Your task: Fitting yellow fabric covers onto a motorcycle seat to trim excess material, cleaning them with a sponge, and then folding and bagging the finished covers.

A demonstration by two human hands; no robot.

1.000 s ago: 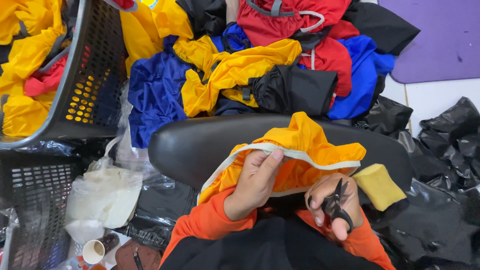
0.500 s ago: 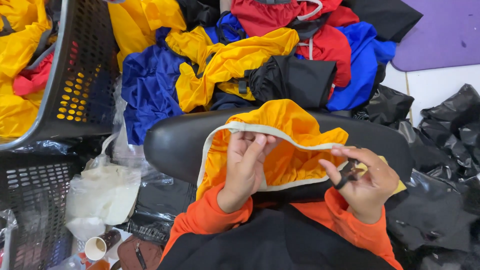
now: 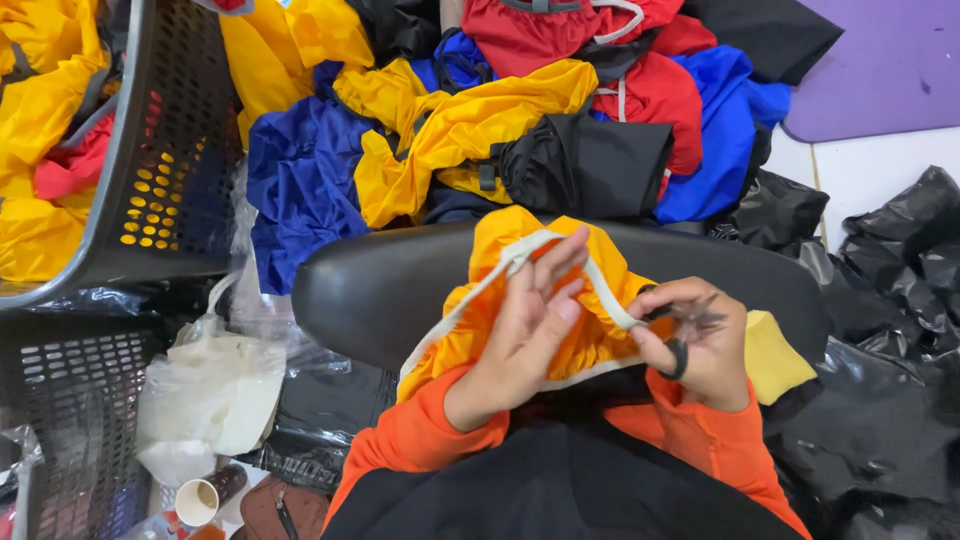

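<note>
A yellow garment [image 3: 590,330] is draped over the black cushion [image 3: 370,290] at centre, its white band [image 3: 600,290] lifted by the half-open left hand [image 3: 525,335], while small scissors [image 3: 685,335] at 3 o'clock are gripped in the closed right hand [image 3: 700,345].

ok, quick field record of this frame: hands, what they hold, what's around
left hand: open, fingers spread, lifting the pale trim band of the yellow-orange garment
right hand: gripping small black scissors at the same band
support: garment lies over a black padded surface
behind: pile of yellow, blue, red and black garments
left side: dark perforated basket with yellow fabric inside
lower left: white plastic bag, paper cup
right side: black plastic bags
</note>
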